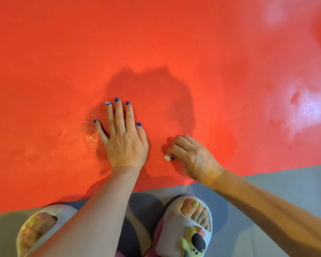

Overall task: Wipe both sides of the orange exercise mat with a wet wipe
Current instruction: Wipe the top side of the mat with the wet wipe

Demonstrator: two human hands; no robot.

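Note:
The orange exercise mat lies flat and fills most of the view, its near edge running just in front of my feet. My left hand rests flat on it with fingers spread and straight. Just to the right, my right hand is curled on the mat and grips a small bunched white wet wipe; only a corner of the wipe peeks out below the fingers. Wet glossy patches shine on the mat at the right and faintly beside my left hand.
Grey floor shows along the mat's near edge. My two feet in light open-toed slippers stand there, the left slipper at the lower left and the right slipper at the lower middle.

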